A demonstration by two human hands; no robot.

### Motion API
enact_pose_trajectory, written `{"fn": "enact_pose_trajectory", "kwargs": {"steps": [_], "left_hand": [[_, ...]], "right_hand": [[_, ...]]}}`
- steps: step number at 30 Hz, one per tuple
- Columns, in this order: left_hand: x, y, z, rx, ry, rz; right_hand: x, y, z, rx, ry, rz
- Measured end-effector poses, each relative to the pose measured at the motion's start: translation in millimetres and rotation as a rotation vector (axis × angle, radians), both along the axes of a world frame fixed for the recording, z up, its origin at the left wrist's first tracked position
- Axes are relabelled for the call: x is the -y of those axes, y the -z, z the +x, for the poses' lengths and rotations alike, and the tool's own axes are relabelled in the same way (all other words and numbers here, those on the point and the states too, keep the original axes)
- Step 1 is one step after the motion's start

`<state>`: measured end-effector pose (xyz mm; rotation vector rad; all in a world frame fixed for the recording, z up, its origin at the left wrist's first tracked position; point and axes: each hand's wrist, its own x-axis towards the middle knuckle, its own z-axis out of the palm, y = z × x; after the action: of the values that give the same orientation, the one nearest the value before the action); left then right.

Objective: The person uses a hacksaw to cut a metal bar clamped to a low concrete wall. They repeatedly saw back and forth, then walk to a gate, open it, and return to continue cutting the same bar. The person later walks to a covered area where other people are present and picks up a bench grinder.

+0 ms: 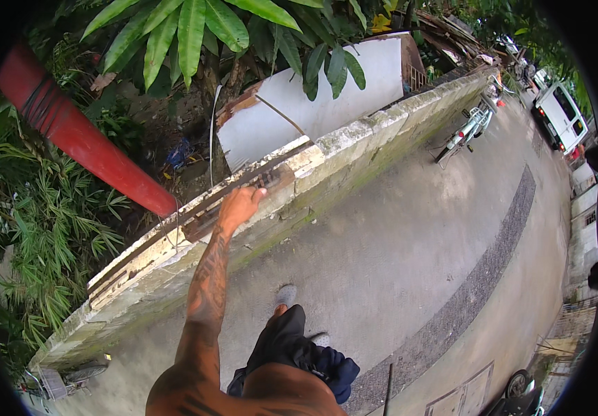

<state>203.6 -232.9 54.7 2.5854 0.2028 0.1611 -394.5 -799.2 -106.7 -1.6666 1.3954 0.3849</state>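
My left hand (241,206) reaches forward to a long weathered wooden piece (139,272) with flaking cream paint, lying along the top of a low block wall (354,142). The fingers are closed at a bare brown stretch of the wood, with the thumb pointing right. Something small and dark (269,181) shows just beyond the thumb; its kind is hard to make out, and the fingers partly hide what they hold. My right hand is out of the picture.
A red pole (98,145) leans over the wall's left part. White sheeting (313,97) and leafy plants stand behind it. A pale green bicycle (467,132) is parked along the wall, with a white van (560,116) farther off. A thin dark stick (388,388) shows at the lower edge.
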Motion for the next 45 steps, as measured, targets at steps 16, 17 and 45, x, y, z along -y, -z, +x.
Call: {"fn": "enact_pose_trajectory", "kwargs": {"steps": [16,17,45], "left_hand": [[-134.6,-29.4,90.6,-0.374,0.105,-0.491],[-154.3,-38.8,101.5,-0.545,0.067,-0.711],[3.4,-47.6,160.6,-0.004,0.062,-1.808]], "right_hand": [[-36.5,42.8,133.1,-0.330,-0.242,-0.016],[-31.7,42.4,130.0,-0.345,-0.243,-0.029],[27.7,76.5,430.8,-0.569,-0.518,0.084]]}}
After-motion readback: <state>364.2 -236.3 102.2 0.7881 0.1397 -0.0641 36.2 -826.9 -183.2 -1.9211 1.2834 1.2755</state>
